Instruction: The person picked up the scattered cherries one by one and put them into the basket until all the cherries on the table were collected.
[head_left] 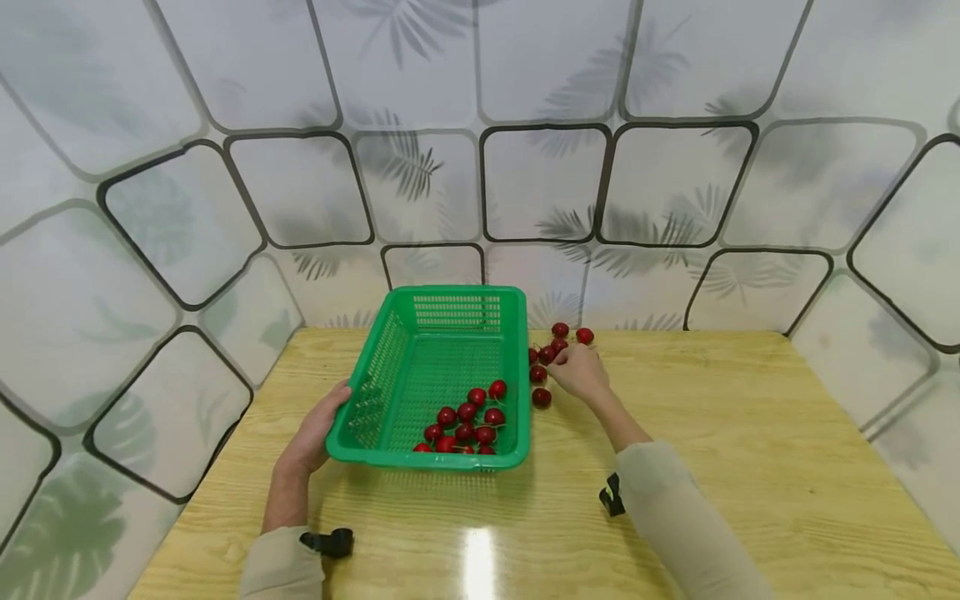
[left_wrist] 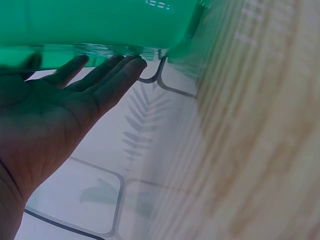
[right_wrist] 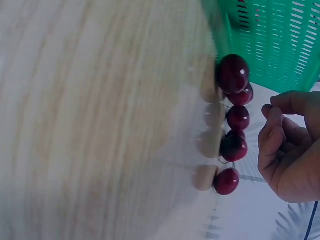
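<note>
A green plastic basket [head_left: 521, 367] has several red cherries [head_left: 467, 412] gathered at its near right. At its left side, my left hand [head_left: 315, 429] touches the basket; in the left wrist view its fingers [left_wrist: 117, 82] reach out fairly straight against the green wall, palm showing. Just right of the basket, loose cherries [head_left: 542, 397] lie on the table. Over these is my right hand [head_left: 581, 373], its fingers curled and thumb tip meeting the index finger. Nothing shows between those fingertips [right_wrist: 281, 102] in the right wrist view, where a row of cherries [right_wrist: 238, 118] sits beside them.
The wooden table [head_left: 712, 400] ends at a patterned backdrop [head_left: 420, 192] behind the basket and along both sides. Black wrist cameras [head_left: 333, 543] are strapped at the sleeves.
</note>
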